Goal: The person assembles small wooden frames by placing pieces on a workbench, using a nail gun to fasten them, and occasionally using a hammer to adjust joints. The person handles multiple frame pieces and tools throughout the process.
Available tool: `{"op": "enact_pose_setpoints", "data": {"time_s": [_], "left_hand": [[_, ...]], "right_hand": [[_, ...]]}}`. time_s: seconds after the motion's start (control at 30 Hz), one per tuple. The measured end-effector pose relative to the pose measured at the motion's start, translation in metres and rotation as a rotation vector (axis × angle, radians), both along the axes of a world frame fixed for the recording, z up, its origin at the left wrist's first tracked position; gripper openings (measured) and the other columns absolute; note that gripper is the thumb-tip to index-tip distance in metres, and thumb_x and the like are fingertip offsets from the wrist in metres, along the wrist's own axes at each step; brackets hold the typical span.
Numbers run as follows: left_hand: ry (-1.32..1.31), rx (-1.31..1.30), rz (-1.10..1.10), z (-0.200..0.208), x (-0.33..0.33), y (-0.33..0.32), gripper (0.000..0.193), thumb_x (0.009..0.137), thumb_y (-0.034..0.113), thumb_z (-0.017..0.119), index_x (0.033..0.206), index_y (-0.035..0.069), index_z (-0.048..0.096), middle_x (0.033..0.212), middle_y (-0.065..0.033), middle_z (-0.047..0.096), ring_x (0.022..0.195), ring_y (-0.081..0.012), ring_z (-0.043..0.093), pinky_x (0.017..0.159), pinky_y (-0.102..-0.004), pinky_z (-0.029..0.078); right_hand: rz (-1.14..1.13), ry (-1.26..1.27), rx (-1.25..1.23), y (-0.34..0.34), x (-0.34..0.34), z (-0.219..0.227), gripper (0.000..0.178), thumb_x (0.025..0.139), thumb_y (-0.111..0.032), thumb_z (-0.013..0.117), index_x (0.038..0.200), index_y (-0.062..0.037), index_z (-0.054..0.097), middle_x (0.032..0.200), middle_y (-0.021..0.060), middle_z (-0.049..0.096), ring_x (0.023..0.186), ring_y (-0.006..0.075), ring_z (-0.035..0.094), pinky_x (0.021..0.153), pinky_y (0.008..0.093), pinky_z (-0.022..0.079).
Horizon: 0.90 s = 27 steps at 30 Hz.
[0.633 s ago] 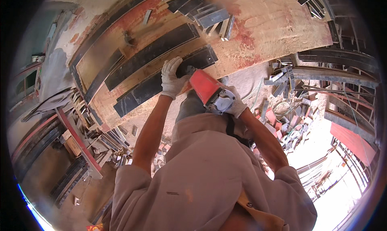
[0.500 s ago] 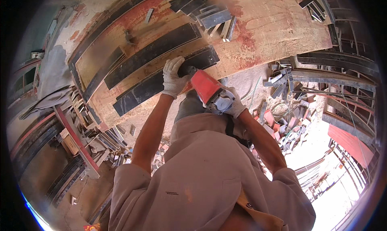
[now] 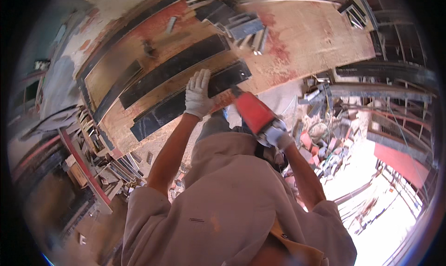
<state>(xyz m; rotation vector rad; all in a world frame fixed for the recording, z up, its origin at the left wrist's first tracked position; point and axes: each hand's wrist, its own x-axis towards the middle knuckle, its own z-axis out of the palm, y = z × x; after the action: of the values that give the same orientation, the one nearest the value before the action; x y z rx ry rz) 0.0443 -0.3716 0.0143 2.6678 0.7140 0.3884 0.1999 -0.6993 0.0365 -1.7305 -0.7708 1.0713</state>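
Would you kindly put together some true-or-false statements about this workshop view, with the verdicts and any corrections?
1. The right hand grips a red tool. True.
2. The left hand lies over a dark board on the table. True.
3. Both hands are bare. False: they wear pale gloves.
4. That board is the only one on the table. False: other dark boards lie there too.
5. Scrap pieces litter the floor to the person's right. True.
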Motion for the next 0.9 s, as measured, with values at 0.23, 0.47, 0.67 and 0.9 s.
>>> {"op": "enact_pose_setpoints", "data": {"time_s": [0.23,0.47,0.67,0.9], "left_hand": [[0.191,-0.117,0.051,0.091,-0.034,0.065,0.094,0.067,0.031,0.088,0.151,0.011,0.048,0.145,-0.0162,0.058,0.133,-0.0358,0.055,0.113,-0.0478,0.042],[0.463,0.21,0.341,0.085,-0.183,0.273,0.095,0.07,0.025,0.085,0.154,0.012,0.042,0.144,-0.0187,0.055,0.135,-0.0397,0.051,0.114,-0.0487,0.041],[0.7,0.077,0.324,0.009,-0.246,0.376,0.103,0.069,0.028,0.087,0.157,0.011,0.037,0.154,-0.0211,0.048,0.142,-0.041,0.045,0.119,-0.05,0.036],[0.73,0.052,0.184,-0.076,-0.248,0.396,0.108,0.067,0.034,0.092,0.156,0.006,0.037,0.149,-0.0217,0.051,0.139,-0.0387,0.048,0.117,-0.0471,0.039]], "right_hand": [[-0.371,-0.128,-0.345,-0.132,0.007,-0.029,0.032,0.092,-0.023,0.076,0.117,-0.0091,0.061,0.099,0.0004,0.064,0.086,0.0084,0.06,0.076,0.0283,0.049],[-0.506,-0.26,-0.397,-0.147,-0.033,-0.032,0.014,0.096,-0.026,0.074,0.098,-0.0139,0.066,0.084,-0.0041,0.058,0.075,0.0068,0.054,0.067,0.0274,0.044],[-0.792,0.347,-0.579,-0.129,-0.079,-0.017,0.025,0.098,-0.027,0.069,0.077,-0.0217,0.056,0.067,-0.0087,0.045,0.06,0.005,0.041,0.057,0.0242,0.034],[-0.508,-0.022,-0.743,-0.157,-0.12,-0.001,0.013,0.098,-0.025,0.07,0.095,-0.0126,0.068,0.085,-0.0026,0.062,0.076,0.0117,0.057,0.07,0.0283,0.046]]}}
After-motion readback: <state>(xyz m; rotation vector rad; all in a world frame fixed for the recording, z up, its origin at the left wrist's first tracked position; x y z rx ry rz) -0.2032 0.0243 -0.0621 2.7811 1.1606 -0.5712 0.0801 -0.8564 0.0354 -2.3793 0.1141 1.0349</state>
